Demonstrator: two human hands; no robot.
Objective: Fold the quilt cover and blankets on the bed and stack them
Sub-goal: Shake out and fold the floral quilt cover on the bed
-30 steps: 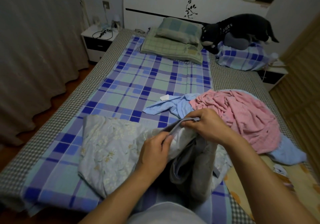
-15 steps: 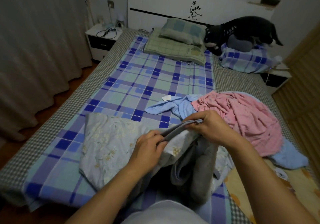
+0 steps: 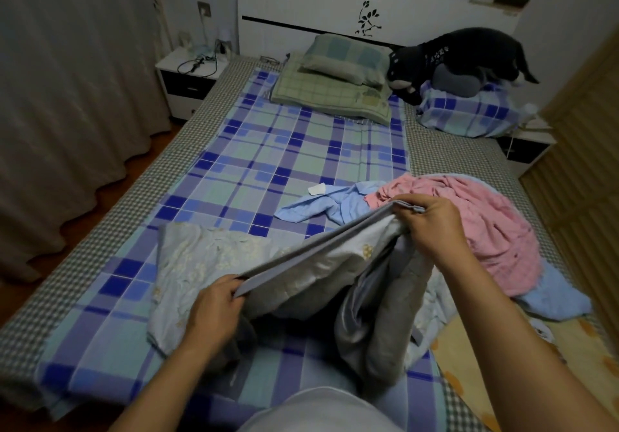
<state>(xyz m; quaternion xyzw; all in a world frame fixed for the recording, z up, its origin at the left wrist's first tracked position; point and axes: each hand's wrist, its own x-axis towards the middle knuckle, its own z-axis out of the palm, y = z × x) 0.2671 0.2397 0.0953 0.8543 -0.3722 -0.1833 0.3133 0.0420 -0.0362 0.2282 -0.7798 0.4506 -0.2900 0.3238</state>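
Grey hem of quilt cover (image 3: 301,264), lower centre on bed (image 3: 284,163), now pulled taut: left hand (image 3: 214,311) and right hand (image 3: 432,227), both pinching it, have spread apart. Edge straightened, ready for folding; pink blanket (image 3: 469,227) untouched.

Home bedroom — bed (image 3: 301,170), pillows (image 3: 345,56), nightstand (image 3: 187,76), curtains (image 3: 67,97)

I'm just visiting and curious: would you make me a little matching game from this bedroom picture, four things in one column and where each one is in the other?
Things:
1. quilt cover
2. pink blanket
3. black plush toy
4. green pillow

Places:
A. on the plaid pillow by the headboard
B. heaped at the bed's right side
C. gripped by both hands
D. on a green folded cloth

Pairs: 1-C, 2-B, 3-A, 4-D
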